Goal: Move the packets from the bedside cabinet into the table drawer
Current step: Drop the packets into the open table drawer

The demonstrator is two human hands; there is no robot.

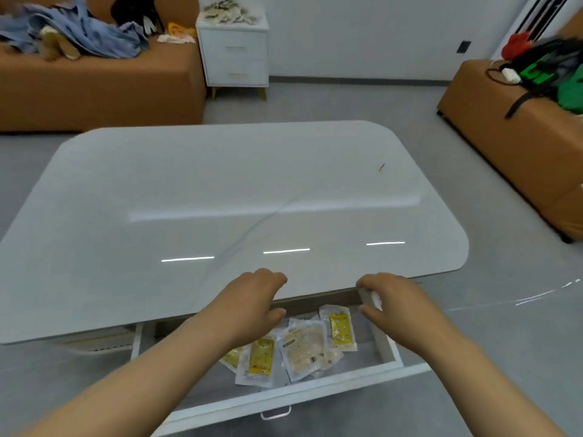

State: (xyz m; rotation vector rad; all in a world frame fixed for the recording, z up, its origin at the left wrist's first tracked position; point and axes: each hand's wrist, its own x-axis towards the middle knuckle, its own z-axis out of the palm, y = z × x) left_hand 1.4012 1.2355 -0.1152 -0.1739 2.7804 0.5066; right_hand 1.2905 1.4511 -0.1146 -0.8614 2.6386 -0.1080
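The table drawer [318, 394] stands pulled out under the front edge of the white table [220, 190]. Several clear packets [303, 345] with yellow or beige contents lie in it. My left hand [252, 299] hovers over the drawer's left half, fingers loosely curled and holding nothing, and it hides some of the packets. My right hand [389, 302] hangs over the drawer's right wall, fingers loosely curled with only the white wall showing between thumb and fingers. The white bedside cabinet [235, 50] stands far back with a heap of packets [227, 11] on top.
A brown sofa [94, 86] strewn with clothes stands at the back left beside the cabinet. A brown bench [520, 143] with bags is on the right. Grey floor runs between the table and the cabinet. The drawer's handle [276, 414] faces me.
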